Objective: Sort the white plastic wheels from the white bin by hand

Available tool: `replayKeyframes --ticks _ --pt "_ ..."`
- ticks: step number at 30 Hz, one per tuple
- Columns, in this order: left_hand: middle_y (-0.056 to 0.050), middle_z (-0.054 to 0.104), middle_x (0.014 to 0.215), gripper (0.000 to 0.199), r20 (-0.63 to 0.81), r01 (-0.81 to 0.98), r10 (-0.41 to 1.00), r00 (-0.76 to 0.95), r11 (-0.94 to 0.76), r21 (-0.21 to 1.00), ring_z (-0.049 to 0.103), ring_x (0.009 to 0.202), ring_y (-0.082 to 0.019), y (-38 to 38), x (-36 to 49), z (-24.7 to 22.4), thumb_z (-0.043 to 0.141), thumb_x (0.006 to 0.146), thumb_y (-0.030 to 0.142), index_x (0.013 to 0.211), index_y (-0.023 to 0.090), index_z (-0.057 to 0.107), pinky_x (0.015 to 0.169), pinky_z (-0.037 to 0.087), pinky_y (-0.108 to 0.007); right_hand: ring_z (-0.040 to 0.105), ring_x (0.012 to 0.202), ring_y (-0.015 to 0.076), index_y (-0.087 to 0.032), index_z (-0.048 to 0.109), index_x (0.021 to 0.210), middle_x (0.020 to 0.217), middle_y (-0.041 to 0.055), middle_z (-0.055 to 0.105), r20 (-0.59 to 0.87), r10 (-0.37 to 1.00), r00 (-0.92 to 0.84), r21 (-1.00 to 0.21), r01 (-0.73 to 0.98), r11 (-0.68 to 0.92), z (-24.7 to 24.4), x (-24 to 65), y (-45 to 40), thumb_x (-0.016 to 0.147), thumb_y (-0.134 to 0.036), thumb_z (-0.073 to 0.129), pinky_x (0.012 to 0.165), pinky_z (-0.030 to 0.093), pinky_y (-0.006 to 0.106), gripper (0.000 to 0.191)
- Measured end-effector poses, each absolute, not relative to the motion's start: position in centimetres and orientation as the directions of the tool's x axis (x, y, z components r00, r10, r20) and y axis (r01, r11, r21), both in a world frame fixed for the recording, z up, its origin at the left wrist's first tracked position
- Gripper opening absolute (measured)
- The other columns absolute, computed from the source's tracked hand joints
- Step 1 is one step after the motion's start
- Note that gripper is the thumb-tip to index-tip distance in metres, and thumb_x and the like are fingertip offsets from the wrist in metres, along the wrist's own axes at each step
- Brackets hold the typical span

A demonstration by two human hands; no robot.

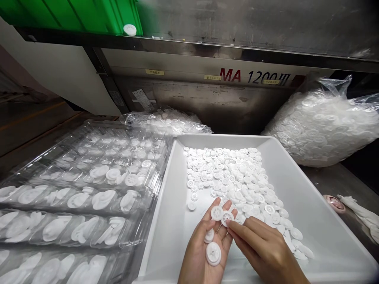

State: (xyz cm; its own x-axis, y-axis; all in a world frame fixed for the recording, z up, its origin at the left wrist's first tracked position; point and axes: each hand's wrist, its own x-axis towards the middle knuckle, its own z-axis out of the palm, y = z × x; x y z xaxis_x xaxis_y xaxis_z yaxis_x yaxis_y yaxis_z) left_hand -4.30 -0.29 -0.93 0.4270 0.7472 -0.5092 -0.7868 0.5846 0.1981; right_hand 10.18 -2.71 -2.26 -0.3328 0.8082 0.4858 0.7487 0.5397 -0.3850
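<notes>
Several white plastic gears lie on my left hand [204, 252], palm up over the white bin [281, 157]. One gear [213, 253] rests low on the palm, a smaller one [209, 236] beside the thumb. Another gear [217, 213] lies across the fingers. Thumb and fingertips of my right hand [263, 244] pinch the edge of a spoked gear [227, 218], which overlaps its neighbour at my left fingertips. Below and behind my hands, many similar gears [231, 169] are spread over the bin floor.
Clear plastic trays [127, 236] with white parts in their pockets stand at left. A bulging clear bag [322, 126] of white parts sits at right, another bag [171, 120] behind the bin. A green crate [74, 15] and a loose part [129, 29] are on the ledge above.
</notes>
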Motion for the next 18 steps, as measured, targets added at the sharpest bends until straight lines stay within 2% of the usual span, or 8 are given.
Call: replayKeyframes --ticks 4,7,10,13,18 --pt "-0.012 0.057 0.127 0.047 -0.529 -0.781 0.732 0.428 0.595 0.190 0.051 0.117 -0.024 -0.2 -4.5 -0.5 0.040 0.087 0.021 0.134 0.014 0.033 0.108 0.028 -0.038 0.050 0.051 0.0103 -0.015 0.059 0.106 0.061 -0.0012 0.052 0.456 0.809 -0.371 -0.433 0.701 0.566 -1.6 9.4 -2.9 0.087 -0.017 0.054 0.046 0.040 0.022 0.019" --pt "-0.010 0.055 0.130 0.048 -0.557 -0.774 0.721 0.412 0.599 0.203 0.050 0.118 -0.024 -0.3 -4.4 -0.3 0.042 0.087 0.025 0.133 0.016 0.036 0.109 0.026 -0.038 0.052 0.051 0.0118 -0.016 0.057 0.109 0.061 -0.0014 0.056 0.421 0.794 -0.439 -0.423 0.679 0.600 -1.8 8.5 -3.5 0.085 -0.028 0.060 0.042 0.038 0.022 0.027" --pt "-0.010 0.054 0.130 0.049 -0.590 -0.782 0.723 0.359 0.578 0.232 0.050 0.118 -0.025 -0.4 -4.2 -0.2 0.045 0.085 0.027 0.132 0.018 0.038 0.109 0.026 -0.040 0.054 0.051 0.0133 -0.016 0.057 0.108 0.064 -0.0001 0.059 0.403 0.794 -0.456 -0.413 0.683 0.602 -2.4 7.6 -3.9 0.084 -0.022 0.059 0.042 0.038 0.023 0.025" --pt "-0.010 0.053 0.131 0.050 -0.610 -0.789 0.723 0.325 0.563 0.246 0.050 0.118 -0.027 -0.4 -4.1 -0.3 0.047 0.083 0.025 0.132 0.019 0.039 0.110 0.023 -0.045 0.054 0.051 0.0140 -0.015 0.058 0.101 0.062 0.0007 0.059 0.422 0.819 -0.389 -0.433 0.707 0.559 -2.8 6.8 -4.1 0.083 -0.016 0.057 0.043 0.038 0.023 0.018" --pt "-0.010 0.058 0.126 0.051 -0.554 -0.850 0.756 0.349 0.504 0.153 0.052 0.116 -0.025 -0.3 -4.1 -0.6 0.045 0.084 0.024 0.133 0.017 0.037 0.107 0.027 -0.041 0.054 0.053 0.0128 -0.015 0.057 0.095 0.062 0.0001 0.056 0.436 0.882 -0.177 -0.565 0.709 0.422 -3.1 6.5 -4.2 0.084 -0.012 0.051 0.048 0.040 0.022 0.013"
